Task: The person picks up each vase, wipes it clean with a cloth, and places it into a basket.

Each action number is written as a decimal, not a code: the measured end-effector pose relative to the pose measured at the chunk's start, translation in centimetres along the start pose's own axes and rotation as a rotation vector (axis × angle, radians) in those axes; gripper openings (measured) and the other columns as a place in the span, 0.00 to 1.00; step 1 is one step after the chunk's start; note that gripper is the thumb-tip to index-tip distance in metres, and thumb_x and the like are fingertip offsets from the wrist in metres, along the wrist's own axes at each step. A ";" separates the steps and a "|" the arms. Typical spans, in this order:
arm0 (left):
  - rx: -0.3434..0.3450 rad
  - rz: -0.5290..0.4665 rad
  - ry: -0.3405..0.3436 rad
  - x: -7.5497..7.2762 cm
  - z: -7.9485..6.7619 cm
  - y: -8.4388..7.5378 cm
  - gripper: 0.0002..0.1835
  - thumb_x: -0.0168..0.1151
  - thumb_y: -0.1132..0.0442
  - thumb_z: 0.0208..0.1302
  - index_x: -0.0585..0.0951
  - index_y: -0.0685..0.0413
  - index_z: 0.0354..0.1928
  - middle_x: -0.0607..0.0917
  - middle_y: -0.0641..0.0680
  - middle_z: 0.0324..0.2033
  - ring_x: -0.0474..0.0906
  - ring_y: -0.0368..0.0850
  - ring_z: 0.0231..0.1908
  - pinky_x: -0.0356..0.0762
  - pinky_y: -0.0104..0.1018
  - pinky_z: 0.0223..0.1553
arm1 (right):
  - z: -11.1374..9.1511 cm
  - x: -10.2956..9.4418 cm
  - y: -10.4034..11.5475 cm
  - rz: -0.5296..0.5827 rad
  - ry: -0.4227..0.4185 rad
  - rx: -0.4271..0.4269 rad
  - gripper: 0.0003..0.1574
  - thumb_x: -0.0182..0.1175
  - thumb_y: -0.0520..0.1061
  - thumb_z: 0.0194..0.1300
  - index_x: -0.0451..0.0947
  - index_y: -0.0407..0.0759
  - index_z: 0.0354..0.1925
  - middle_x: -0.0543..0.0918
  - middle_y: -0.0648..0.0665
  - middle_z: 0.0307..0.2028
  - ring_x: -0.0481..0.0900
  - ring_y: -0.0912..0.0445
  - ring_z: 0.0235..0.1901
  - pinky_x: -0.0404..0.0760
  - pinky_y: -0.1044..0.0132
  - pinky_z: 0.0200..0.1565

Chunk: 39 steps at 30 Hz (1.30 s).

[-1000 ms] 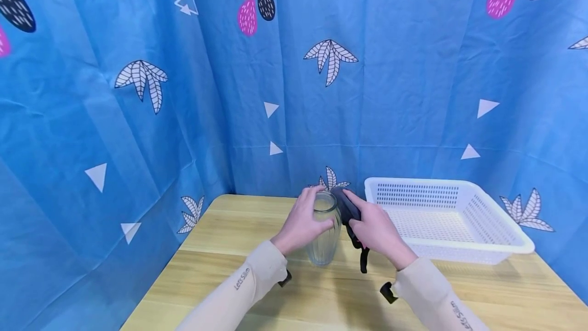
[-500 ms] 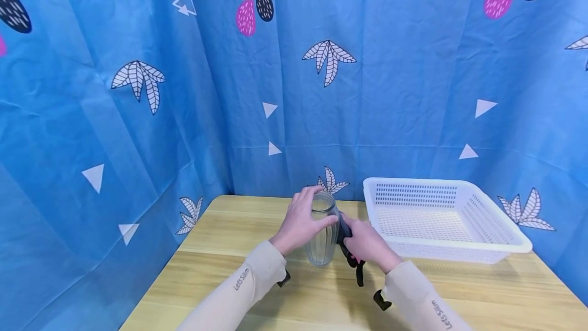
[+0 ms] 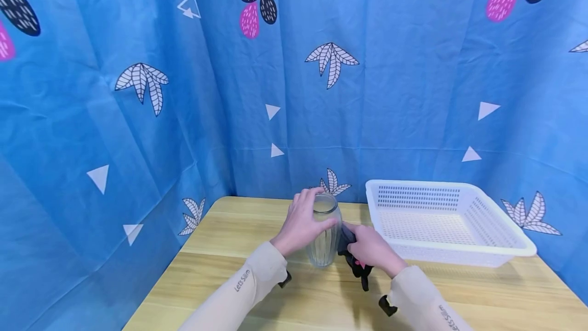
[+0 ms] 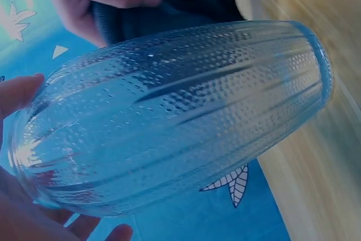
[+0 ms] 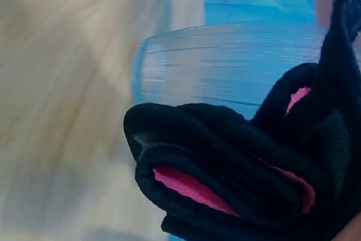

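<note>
My left hand grips a clear ribbed glass vase near its rim, thumb on the near side and fingers round the far side. The vase stands upright; whether its base touches the table I cannot tell. A dimpled texture covers the glass in the left wrist view. On the vase's right side, my right hand holds a folded black cloth against or close to the glass. Pink inner faces show in the folds of the cloth in the right wrist view, and one loose end hangs down.
A white perforated plastic basket stands to the right of my right hand on the wooden table. Behind the table hangs a blue patterned curtain, which also runs down the left side.
My right hand has moved down along the vase's right side with the black cloth, from near the rim to about mid-height. The left hand and vase have stayed nearly in place.
</note>
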State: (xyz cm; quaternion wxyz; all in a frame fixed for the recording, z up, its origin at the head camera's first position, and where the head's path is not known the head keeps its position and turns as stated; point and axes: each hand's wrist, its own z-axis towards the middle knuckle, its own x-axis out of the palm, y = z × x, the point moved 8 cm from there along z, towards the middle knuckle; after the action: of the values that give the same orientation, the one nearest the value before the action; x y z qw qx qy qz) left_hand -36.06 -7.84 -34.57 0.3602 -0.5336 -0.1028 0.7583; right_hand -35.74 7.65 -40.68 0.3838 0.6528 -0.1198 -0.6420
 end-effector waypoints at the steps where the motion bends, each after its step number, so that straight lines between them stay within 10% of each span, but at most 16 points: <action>1: 0.001 -0.003 0.003 0.0 0.0 0.0 0.44 0.69 0.39 0.60 0.62 0.42 0.74 0.70 0.48 0.66 0.64 0.49 0.63 0.67 0.51 0.63 | -0.1 -0.5 0.2 0.008 -0.010 0.009 0.45 0.56 0.31 0.57 0.69 0.52 0.72 0.80 0.46 0.19 0.74 0.55 0.10 0.74 0.60 0.16; 13: 0.019 -0.010 0.024 -0.3 0.2 -0.7 0.46 0.72 0.51 0.52 0.62 0.40 0.74 0.68 0.51 0.67 0.66 0.48 0.66 0.69 0.49 0.66 | -0.9 -5.2 3.8 0.013 -0.194 -0.003 0.48 0.56 0.33 0.61 0.62 0.62 0.75 0.78 0.44 0.17 0.72 0.55 0.06 0.73 0.58 0.14; 20: 0.018 -0.074 0.056 -0.1 0.0 -0.7 0.47 0.72 0.55 0.52 0.61 0.35 0.74 0.67 0.51 0.68 0.65 0.48 0.68 0.68 0.53 0.66 | 0.2 -3.4 2.2 -0.007 -0.127 0.041 0.48 0.56 0.32 0.61 0.61 0.56 0.76 0.80 0.42 0.26 0.73 0.53 0.08 0.74 0.59 0.14; 31: 0.059 0.001 0.005 -0.3 -0.1 -0.4 0.45 0.67 0.37 0.60 0.61 0.41 0.75 0.68 0.47 0.70 0.65 0.48 0.67 0.66 0.53 0.67 | 0.7 1.9 -0.8 -0.059 0.066 0.016 0.44 0.54 0.30 0.59 0.63 0.40 0.74 0.77 0.47 0.12 0.73 0.57 0.08 0.70 0.65 0.13; 39: 0.034 0.088 -0.032 -0.4 0.0 -0.1 0.45 0.67 0.34 0.59 0.61 0.38 0.74 0.66 0.51 0.58 0.67 0.47 0.53 0.71 0.44 0.53 | 0.1 0.6 0.0 -0.059 -0.012 -0.007 0.46 0.58 0.30 0.55 0.68 0.49 0.73 0.78 0.48 0.18 0.73 0.57 0.08 0.74 0.61 0.14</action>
State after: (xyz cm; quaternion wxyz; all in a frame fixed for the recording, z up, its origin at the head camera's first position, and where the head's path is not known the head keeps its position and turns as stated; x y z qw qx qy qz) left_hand -35.98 -8.01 -34.25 0.3340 -0.5192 -0.0722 0.7833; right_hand -35.79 7.21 -41.13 0.3664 0.6510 -0.1003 -0.6572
